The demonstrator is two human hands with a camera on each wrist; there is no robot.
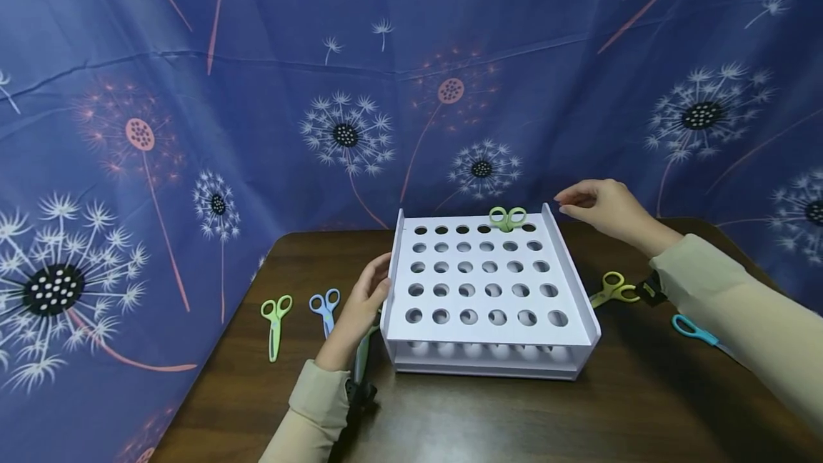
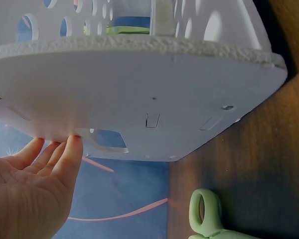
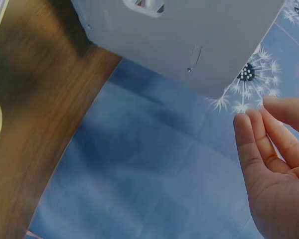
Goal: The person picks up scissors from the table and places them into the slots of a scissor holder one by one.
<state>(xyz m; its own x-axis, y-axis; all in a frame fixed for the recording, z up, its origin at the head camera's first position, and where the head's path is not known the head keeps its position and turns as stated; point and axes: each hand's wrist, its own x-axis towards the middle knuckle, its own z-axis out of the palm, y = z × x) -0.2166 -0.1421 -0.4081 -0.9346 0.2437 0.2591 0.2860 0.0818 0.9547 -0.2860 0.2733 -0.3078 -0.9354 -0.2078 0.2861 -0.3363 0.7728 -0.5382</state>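
Note:
A white rack [image 1: 477, 270] with rows of round holes stands on the table between my hands. Green-handled scissors [image 1: 508, 218] sit in a hole of its back row, handles up. My left hand [image 1: 364, 300] touches the rack's left side panel [image 2: 139, 84], its fingertips [image 2: 72, 144] against the outer face. My right hand [image 1: 607, 207] is raised just past the back right corner, fingers loosely bent with nothing between them. In the right wrist view, its fingertips [image 3: 242, 122] are apart from the right side panel [image 3: 179, 40].
Left of the rack lie lime-green scissors [image 1: 275, 329], blue scissors [image 1: 324, 311] and pale green scissors [image 1: 363, 354], partly behind my left wrist. To the right are yellow scissors [image 1: 614, 289] and teal scissors [image 1: 697, 331], partly under my right sleeve. A blue dandelion-print cloth [image 1: 270, 91] hangs behind the table.

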